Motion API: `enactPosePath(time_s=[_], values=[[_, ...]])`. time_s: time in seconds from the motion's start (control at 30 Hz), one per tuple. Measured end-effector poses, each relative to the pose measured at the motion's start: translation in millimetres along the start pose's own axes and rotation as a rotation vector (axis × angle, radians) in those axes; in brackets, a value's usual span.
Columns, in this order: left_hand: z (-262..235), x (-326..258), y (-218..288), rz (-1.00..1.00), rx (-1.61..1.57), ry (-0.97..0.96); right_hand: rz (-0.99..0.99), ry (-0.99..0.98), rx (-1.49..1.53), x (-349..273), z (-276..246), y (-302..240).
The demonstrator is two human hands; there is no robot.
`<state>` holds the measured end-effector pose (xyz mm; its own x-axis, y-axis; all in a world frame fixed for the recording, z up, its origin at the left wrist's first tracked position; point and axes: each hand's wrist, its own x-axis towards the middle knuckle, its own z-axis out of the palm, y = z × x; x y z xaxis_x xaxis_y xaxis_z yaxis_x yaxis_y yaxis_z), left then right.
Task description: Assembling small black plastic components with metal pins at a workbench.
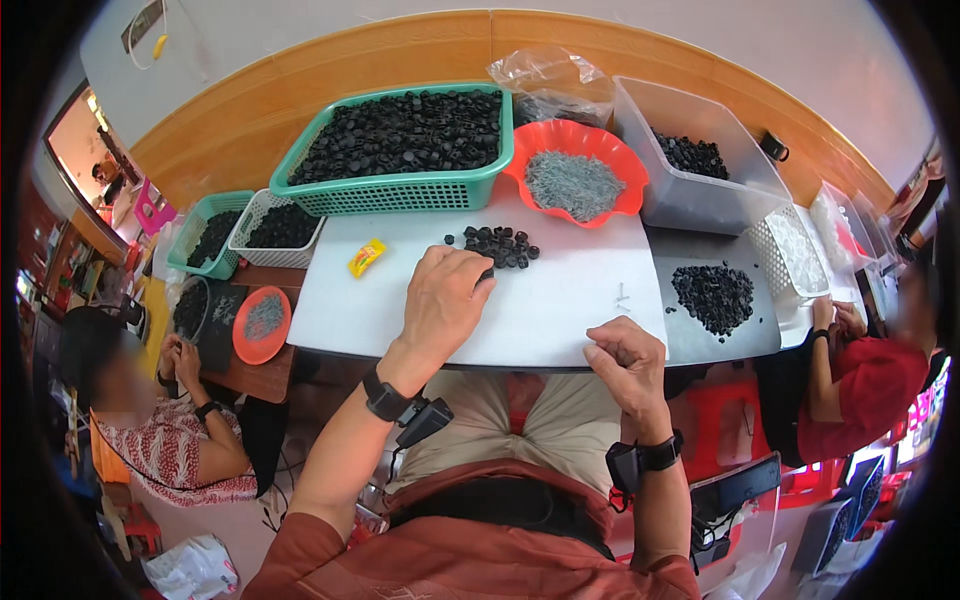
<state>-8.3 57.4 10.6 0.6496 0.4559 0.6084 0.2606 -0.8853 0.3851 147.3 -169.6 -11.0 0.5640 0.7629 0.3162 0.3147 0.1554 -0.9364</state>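
My left hand [445, 300] is over the white table sheet [380, 310], its fingers closed on a small black cap [487, 274] that peeks out by the fingertips. Just beyond it lies a loose pile of black caps [510, 246]. At the front edge of the sheet, my right hand [632, 362] is closed, fingers curled in toward the thumb; what they hold, if anything, is hidden. A few thin pale screws [622, 297] lie beyond that hand. Farther back, a red scalloped bowl [632, 160] contains a heap of similar screws.
A green basket [400, 197] of black caps stands at the back, beside a clear bin [700, 205]. A yellow packet [367, 257] lies left. Small black parts [714, 300] cover part of a dark board at right. Co-workers sit at the left [170, 430] and right [860, 390].
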Motion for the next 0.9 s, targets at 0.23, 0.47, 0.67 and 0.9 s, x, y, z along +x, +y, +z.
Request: enactPosePath(time_s=[0.23,0.47,0.67,0.9], values=[[16,15,17,0.176,0.03,0.039,-0.024,0.007,-0.063,0,0,2],[39,28,18,0.261,0.174,-0.051,-0.035,0.013,-0.043,0,0,4],[41,26,17,0.24,0.211,-0.097,-0.054,0.015,-0.036,-1,1,7],[34,7,39,0.189,-0.013,-0.158,0.008,0.064,0.073,0,-3,-1]])
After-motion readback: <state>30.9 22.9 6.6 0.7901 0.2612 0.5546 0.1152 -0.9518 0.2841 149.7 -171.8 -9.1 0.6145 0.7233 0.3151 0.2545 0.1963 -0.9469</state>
